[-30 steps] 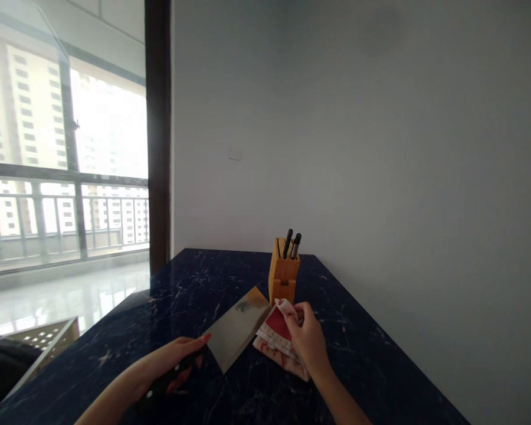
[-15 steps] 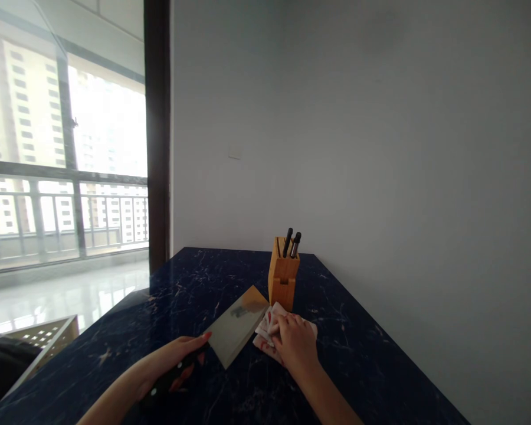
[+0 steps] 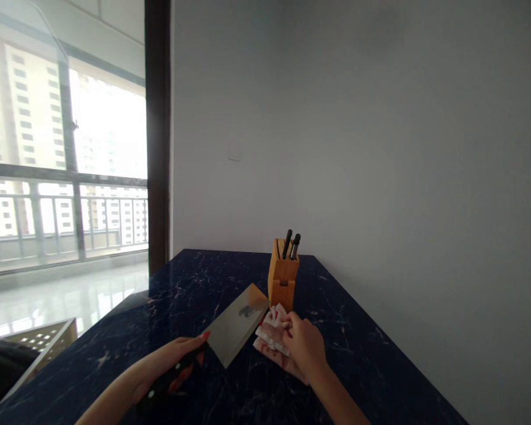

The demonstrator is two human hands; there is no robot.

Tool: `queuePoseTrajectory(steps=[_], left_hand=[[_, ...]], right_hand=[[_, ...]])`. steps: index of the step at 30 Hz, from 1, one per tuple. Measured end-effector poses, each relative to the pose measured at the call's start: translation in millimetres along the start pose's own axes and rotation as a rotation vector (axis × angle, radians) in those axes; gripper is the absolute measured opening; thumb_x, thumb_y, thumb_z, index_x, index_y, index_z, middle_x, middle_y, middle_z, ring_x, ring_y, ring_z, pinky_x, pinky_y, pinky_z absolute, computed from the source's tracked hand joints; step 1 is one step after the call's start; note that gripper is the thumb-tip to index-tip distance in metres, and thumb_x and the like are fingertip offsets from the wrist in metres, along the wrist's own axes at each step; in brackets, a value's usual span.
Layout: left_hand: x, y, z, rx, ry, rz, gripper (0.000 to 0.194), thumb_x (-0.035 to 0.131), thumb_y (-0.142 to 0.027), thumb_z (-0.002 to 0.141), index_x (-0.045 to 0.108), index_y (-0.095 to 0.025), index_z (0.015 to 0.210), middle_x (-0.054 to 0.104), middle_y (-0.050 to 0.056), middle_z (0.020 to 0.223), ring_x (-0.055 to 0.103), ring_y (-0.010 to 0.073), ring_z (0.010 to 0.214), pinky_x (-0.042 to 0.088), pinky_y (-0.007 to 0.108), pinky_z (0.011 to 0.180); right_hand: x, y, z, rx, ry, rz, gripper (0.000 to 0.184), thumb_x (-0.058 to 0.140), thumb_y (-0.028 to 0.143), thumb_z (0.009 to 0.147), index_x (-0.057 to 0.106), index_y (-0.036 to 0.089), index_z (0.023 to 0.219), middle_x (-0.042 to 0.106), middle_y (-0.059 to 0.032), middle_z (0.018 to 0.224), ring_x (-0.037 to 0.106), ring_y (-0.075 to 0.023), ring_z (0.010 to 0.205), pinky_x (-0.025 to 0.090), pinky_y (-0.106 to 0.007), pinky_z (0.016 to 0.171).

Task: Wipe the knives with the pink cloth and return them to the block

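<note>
My left hand (image 3: 177, 369) is wrapped round the black handle of a cleaver (image 3: 235, 326), its thumb lying along the top near the blade. The broad, shiny blade points away from me and mirrors the knife handles. Pinched in my right hand (image 3: 304, 342) is a white cloth with red marks (image 3: 274, 339), bunched beside the blade's right edge; part of it hangs down below my fingers. Just beyond the cloth stands a wooden knife block (image 3: 284, 280) holding a few dark-handled utensils (image 3: 294, 247).
Both hands are over a dark blue marble-patterned table (image 3: 212, 271). A plain grey wall (image 3: 380, 177) borders its right and far sides. At the lower left is a pale perforated chair or basket (image 3: 48, 336) with something black on it. Large windows (image 3: 106, 147) are to the left.
My right hand has shifted slightly right and lifted from lying flat on the cloth to pinching it, so more cloth shows. The left hand and cleaver have barely moved.
</note>
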State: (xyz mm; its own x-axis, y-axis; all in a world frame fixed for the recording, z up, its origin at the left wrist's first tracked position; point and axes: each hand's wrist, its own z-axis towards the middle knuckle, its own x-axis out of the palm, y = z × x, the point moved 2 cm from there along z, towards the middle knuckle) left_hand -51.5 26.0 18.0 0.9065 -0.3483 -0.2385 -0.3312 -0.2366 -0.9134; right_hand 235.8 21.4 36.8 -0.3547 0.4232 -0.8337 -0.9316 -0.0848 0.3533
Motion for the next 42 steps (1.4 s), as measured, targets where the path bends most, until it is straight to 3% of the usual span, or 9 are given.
queuePoseTrajectory(steps=[3, 9, 15, 19, 25, 28, 33, 36, 42], left_hand=[[-0.5, -1, 0, 0.009, 0.05, -0.084, 0.058, 0.045, -0.075, 0.063, 0.057, -0.018, 0.067, 0.043, -0.006, 0.036, 0.032, 0.0074, 0.028, 0.021, 0.018, 0.03], [-1.8, 5, 7, -0.023, 0.033, -0.087, 0.06, 0.047, -0.075, 0.061, 0.057, -0.017, 0.065, 0.043, -0.005, 0.036, 0.032, 0.0071, 0.027, 0.023, 0.019, 0.029], [10.0, 7, 7, -0.026, 0.078, -0.093, 0.061, 0.044, -0.077, 0.062, 0.057, -0.017, 0.068, 0.042, -0.005, 0.036, 0.031, 0.0061, 0.027, 0.025, 0.018, 0.03], [24.9, 2, 2, -0.006, 0.129, -0.006, 0.062, 0.042, -0.079, 0.06, 0.056, -0.018, 0.064, 0.042, -0.005, 0.034, 0.032, 0.0072, 0.026, 0.024, 0.019, 0.029], [52.0, 1, 5, 0.065, 0.145, 0.097, 0.063, 0.037, -0.078, 0.064, 0.056, -0.018, 0.061, 0.043, -0.005, 0.031, 0.032, 0.0076, 0.022, 0.024, 0.019, 0.026], [60.2, 6, 10, 0.107, 0.109, 0.138, 0.063, 0.034, -0.078, 0.066, 0.054, -0.018, 0.062, 0.043, -0.005, 0.031, 0.034, 0.0086, 0.022, 0.026, 0.019, 0.025], [62.1, 10, 14, 0.107, 0.056, 0.156, 0.064, 0.032, -0.079, 0.065, 0.053, -0.018, 0.061, 0.042, -0.005, 0.03, 0.034, 0.0093, 0.022, 0.026, 0.02, 0.024], [61.2, 8, 13, 0.124, 0.048, 0.149, 0.059, 0.038, -0.075, 0.067, 0.053, -0.018, 0.063, 0.044, -0.005, 0.031, 0.035, 0.0094, 0.023, 0.026, 0.019, 0.025], [60.8, 5, 9, 0.18, 0.104, 0.178, 0.037, 0.056, -0.054, 0.068, 0.054, -0.017, 0.072, 0.047, -0.006, 0.036, 0.038, 0.0082, 0.025, 0.026, 0.017, 0.026]], right_hand=[[-4, -8, 3, 0.098, -0.043, 0.12, 0.013, 0.047, 0.021, 0.074, 0.053, 0.025, 0.084, 0.065, 0.0015, 0.077, 0.06, -0.0155, 0.073, 0.033, -0.023, 0.058], [-17, -12, 8, 0.213, -0.149, 0.323, 0.008, 0.048, 0.029, 0.074, 0.046, 0.026, 0.081, 0.062, 0.0036, 0.073, 0.06, -0.0165, 0.068, 0.034, -0.022, 0.055], [-19, -6, 8, 0.1, -0.208, 0.451, 0.009, 0.046, 0.028, 0.074, 0.046, 0.025, 0.083, 0.061, 0.0023, 0.075, 0.059, -0.016, 0.067, 0.038, -0.023, 0.059], [-16, 7, 2, 0.006, -0.187, 0.407, 0.013, 0.045, 0.022, 0.073, 0.049, 0.024, 0.085, 0.063, 0.0005, 0.081, 0.06, -0.0172, 0.076, 0.04, -0.024, 0.066], [6, 18, -1, -0.032, -0.115, 0.237, 0.042, 0.048, 0.015, 0.07, 0.054, 0.024, 0.111, 0.063, -0.0038, 0.105, 0.057, -0.0215, 0.096, 0.039, -0.031, 0.084], [15, 21, 1, -0.086, -0.087, 0.219, 0.036, 0.047, 0.013, 0.07, 0.061, 0.02, 0.103, 0.064, -0.0065, 0.103, 0.055, -0.0219, 0.1, 0.037, -0.031, 0.088], [18, 39, -7, -0.169, -0.044, 0.263, 0.029, 0.048, 0.011, 0.067, 0.065, 0.021, 0.088, 0.067, -0.0036, 0.089, 0.059, -0.0203, 0.089, 0.04, -0.029, 0.082], [17, 48, -12, -0.209, -0.016, 0.275, 0.028, 0.049, 0.012, 0.067, 0.065, 0.023, 0.087, 0.067, -0.0024, 0.087, 0.058, -0.0197, 0.087, 0.039, -0.028, 0.081], [15, 30, 0, -0.09, -0.047, 0.232, 0.034, 0.044, 0.011, 0.068, 0.065, 0.022, 0.093, 0.066, -0.0045, 0.095, 0.057, -0.0209, 0.093, 0.039, -0.03, 0.083]])
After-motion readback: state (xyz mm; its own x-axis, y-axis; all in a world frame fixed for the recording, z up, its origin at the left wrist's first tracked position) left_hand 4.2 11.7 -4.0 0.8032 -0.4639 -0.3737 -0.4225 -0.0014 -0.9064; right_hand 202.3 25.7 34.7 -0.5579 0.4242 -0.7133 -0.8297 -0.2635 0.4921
